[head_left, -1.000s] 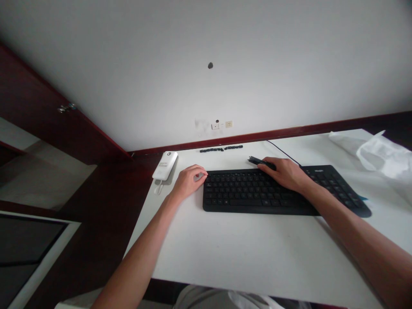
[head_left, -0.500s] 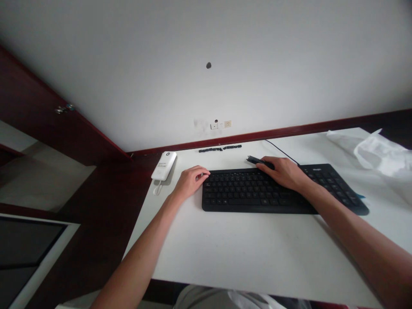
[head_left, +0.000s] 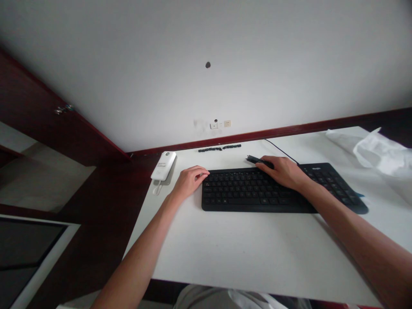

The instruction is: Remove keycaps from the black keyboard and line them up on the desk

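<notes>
A black keyboard (head_left: 244, 201) lies flat on the white table. Its upper left corner is gripped by my left hand (head_left: 190, 182), whose fingers and thumb come together there. My right hand (head_left: 285, 171) rests over the upper right part of the keys, closed around a slim black tool (head_left: 254, 159) with a forked tip. That tip points left, just beyond the keyboard's back edge; the rest of the tool is hidden in the palm. Behind the keyboard, several small black keycaps (head_left: 210, 149) lie in a row near the table's far edge.
A white power bank (head_left: 163, 166) with a short cable loop sits at the table's left edge. Crumpled white plastic (head_left: 383, 152) lies at the right. The keyboard's black cable (head_left: 281, 151) runs to the back edge, by the wall (head_left: 144, 86).
</notes>
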`<state>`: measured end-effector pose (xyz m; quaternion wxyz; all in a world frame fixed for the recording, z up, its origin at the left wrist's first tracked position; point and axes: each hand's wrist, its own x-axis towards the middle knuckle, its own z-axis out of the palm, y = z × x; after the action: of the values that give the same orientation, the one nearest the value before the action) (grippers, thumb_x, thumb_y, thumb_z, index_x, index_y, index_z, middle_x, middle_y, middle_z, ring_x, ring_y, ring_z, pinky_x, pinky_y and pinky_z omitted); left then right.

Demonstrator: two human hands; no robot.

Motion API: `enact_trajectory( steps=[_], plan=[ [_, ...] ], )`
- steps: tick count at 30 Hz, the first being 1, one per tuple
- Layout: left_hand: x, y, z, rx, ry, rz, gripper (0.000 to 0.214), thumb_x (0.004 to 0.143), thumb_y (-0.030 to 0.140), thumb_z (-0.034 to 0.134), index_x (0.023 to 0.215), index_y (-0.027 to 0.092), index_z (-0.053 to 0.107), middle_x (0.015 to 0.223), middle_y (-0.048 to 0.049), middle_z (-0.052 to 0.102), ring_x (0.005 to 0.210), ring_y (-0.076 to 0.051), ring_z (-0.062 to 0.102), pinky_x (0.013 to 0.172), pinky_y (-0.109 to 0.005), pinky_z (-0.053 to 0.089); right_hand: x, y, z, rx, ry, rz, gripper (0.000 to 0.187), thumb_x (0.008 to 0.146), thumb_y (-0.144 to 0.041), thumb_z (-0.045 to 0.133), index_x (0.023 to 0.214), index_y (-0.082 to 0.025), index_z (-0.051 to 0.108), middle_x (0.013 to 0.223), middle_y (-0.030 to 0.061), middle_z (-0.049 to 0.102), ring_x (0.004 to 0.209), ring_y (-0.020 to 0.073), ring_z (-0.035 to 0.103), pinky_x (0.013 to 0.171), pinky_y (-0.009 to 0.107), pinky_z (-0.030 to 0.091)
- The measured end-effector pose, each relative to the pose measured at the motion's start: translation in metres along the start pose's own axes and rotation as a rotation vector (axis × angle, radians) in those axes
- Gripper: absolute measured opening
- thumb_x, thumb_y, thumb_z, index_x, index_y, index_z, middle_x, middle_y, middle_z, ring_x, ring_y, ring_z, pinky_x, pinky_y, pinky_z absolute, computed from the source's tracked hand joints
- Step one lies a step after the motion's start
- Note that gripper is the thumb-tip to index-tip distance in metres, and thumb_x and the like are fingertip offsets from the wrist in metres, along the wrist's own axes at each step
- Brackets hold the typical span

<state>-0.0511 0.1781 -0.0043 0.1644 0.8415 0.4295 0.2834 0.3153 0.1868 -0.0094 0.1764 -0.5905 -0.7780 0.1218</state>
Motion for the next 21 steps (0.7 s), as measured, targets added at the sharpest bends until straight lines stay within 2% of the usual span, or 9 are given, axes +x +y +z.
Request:
enact_trajectory(
  steps=[5, 12, 21],
  plan=[
    [0.0011, 0.0002, -0.0005, 0.057, -0.006, 0.028, 0.015, 0.097, 0.022, 0.063, 0.100, 0.025, 0.077, 0.105, -0.0020, 0.077, 0.096, -0.018, 0.071, 0.089, -0.032, 0.056, -0.0002, -0.0005, -0.0004, 0.010, 0.004, -0.006, 0.045, 0.100, -0.059, 0.040, 0.101, -0.025, 0.069, 0.088, 0.0072, 0.075, 0.080, 0.0274, 0.069, 0.070, 0.036, 0.045],
    [-0.0005, 0.0003, 0.0011, -0.032, 0.007, -0.020, 0.015, 0.097, 0.022, 0.062, 0.101, 0.025, 0.077, 0.106, -0.0020, 0.076, 0.093, -0.016, 0.071, 0.079, -0.028, 0.057, -0.0001, -0.0010, -0.0006, 0.010, 0.008, -0.007, 0.045, 0.099, -0.059, 0.040, 0.098, -0.025, 0.069, 0.085, 0.0072, 0.073, 0.078, 0.0272, 0.068, 0.069, 0.036, 0.045],
    [-0.0010, -0.0038, 0.0028, -0.095, 0.041, -0.040, 0.013, 0.095, 0.022, 0.066, 0.103, 0.024, 0.076, 0.108, -0.0033, 0.074, 0.090, -0.016, 0.068, 0.078, -0.028, 0.053, 0.0000, 0.0004, -0.0002, 0.041, 0.005, -0.005, 0.044, 0.099, -0.059, 0.042, 0.100, -0.025, 0.069, 0.085, 0.0071, 0.073, 0.078, 0.0275, 0.068, 0.070, 0.036, 0.045]
  ],
)
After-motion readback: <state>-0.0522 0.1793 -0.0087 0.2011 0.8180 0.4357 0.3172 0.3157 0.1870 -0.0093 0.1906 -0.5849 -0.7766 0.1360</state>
